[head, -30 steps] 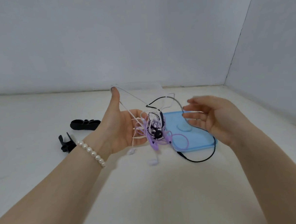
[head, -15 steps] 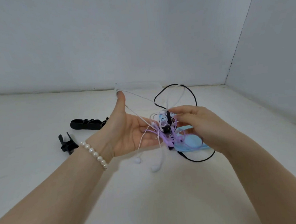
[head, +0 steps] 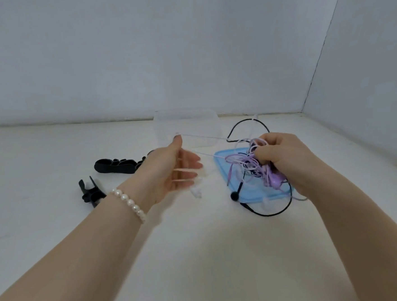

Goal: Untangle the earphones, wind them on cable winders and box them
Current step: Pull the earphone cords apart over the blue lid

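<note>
- The right hand (head: 285,160) was closed in a grip on the tangled bundle of purple, white and black earphone cables (head: 254,163), held above the flat light-blue plastic lid (head: 247,194) on the white worktop (head: 200,256).
- The left hand (head: 170,171), with a pearl bracelet (head: 128,203) at the wrist, had its fingers loosely spread, not clenched; thin white cable strands (head: 203,138) ran taut from its thumb tip and fingers across to the right-hand grip.
- A white earbud (head: 197,192) dangled just below the left hand.
- A black cable loop (head: 267,212) hung from the right-hand grip and trailed past the lid's near edge; another black loop rose behind the grip.
- The clear plastic box (head: 186,130) stood beyond the left hand, between both hands.
- Two black cable winders (head: 116,166) (head: 90,192) lay on the worktop left of the left hand.
</note>
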A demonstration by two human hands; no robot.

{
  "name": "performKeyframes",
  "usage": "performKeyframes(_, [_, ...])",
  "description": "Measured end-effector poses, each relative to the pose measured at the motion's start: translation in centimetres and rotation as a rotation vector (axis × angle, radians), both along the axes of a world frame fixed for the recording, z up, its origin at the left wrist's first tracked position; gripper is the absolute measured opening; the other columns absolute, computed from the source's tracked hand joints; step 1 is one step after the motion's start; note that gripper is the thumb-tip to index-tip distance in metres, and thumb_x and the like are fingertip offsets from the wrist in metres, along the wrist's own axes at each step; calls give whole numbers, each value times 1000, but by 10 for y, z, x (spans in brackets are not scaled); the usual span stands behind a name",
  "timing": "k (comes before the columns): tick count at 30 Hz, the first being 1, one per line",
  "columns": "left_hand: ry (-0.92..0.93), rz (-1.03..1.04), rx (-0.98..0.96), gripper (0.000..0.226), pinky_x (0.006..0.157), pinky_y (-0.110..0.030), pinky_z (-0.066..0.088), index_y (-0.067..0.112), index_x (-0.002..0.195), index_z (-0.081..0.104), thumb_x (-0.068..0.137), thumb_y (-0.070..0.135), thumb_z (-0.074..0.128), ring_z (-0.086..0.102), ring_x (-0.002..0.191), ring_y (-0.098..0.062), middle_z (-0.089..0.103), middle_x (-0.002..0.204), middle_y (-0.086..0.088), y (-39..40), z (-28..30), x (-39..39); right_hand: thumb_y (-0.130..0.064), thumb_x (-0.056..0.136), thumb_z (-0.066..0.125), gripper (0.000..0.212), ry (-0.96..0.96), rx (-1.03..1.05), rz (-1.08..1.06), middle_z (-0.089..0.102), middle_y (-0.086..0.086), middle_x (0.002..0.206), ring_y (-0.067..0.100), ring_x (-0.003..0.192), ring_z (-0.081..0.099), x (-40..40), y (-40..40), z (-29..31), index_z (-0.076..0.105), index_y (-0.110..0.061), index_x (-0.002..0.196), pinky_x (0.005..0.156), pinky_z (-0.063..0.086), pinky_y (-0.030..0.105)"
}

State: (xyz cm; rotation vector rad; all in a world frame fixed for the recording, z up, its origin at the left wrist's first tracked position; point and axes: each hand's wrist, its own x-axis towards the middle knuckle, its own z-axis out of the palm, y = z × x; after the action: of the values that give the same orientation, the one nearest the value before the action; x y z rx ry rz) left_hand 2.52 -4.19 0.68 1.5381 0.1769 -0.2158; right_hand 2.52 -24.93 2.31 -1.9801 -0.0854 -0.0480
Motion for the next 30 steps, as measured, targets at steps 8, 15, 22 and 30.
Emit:
performKeyframes(8, [21, 144, -647, 49, 43, -20, 49, 12, 58, 38, 100, 38, 35, 46, 35, -13, 42, 41, -2, -3, 2, 2, 6, 76, 46, 16, 145, 52, 140, 49, 11, 66, 19, 52, 39, 0, -1, 0, 57, -5, 71, 38, 30, 17])
performKeyframes(15, [42, 65, -590, 12, 46, -14, 22, 11, 63, 42, 73, 11, 48, 17, 32, -9, 22, 44, 4, 16, 8, 0, 11, 77, 43, 20, 115, 133, 151, 54, 12, 71, 19, 55, 49, 3, -8, -3, 58, -2, 79, 44, 38, 23])
performKeyframes(22, [-90, -156, 258, 29, 41, -18, 28, 10, 88, 70, 77, 37, 69, 28, 41, -9, 44, 59, 3, 2, 3, -8, 20, 77, 41, 32, 103, 346, 261, 55, 11, 69, 17, 53, 51, 3, -9, -2, 59, -5, 79, 44, 37, 20])
performKeyframes(30, [-234, -112, 329, 59, 85, -29, 44, 23, 93, 70, 56, 66, 54, 62, 95, -11, 71, 98, 8, -3, 2, -10, 30, 67, 54, 47, 75, 173, 502, 70, 13, 97, 16, 74, 62, -2, -7, -5, 69, -11, 86, 56, 48, 21])
